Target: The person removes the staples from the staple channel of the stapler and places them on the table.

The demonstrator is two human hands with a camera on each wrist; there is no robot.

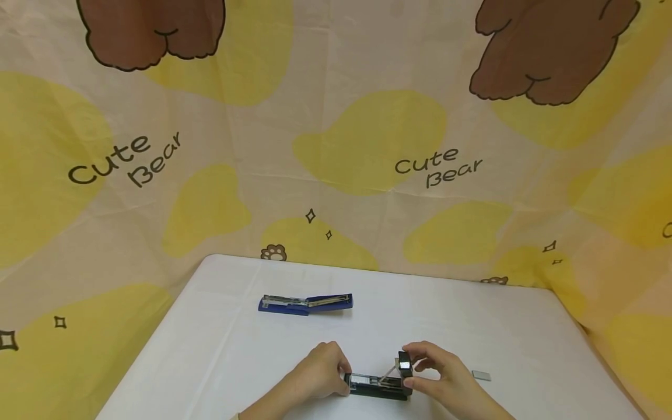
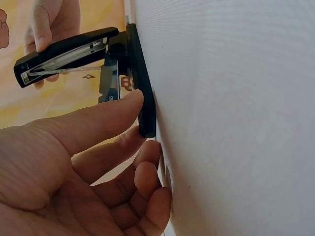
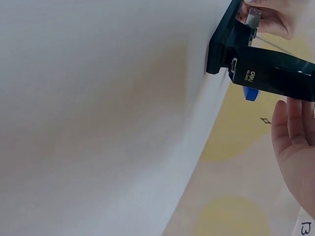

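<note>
A black stapler (image 1: 378,394) lies on the white table with its top arm swung up and wide from the base. My left hand (image 1: 322,373) pinches the front end of the base between thumb and fingers. The raised top arm (image 2: 74,46) is gripped near its tip by my right hand (image 1: 443,379). In the left wrist view a thin spring rod (image 2: 64,70) runs from inside that arm to the metal staple channel (image 2: 110,78). White lettering shows on the arm's outer side in the right wrist view.
Farther back on the table (image 1: 236,350) lies a blue stapler (image 1: 286,311), opened out nearly flat. A small grey strip, like a row of staples (image 1: 480,375), rests right of my right hand. Behind the table hangs a printed cloth (image 1: 362,140).
</note>
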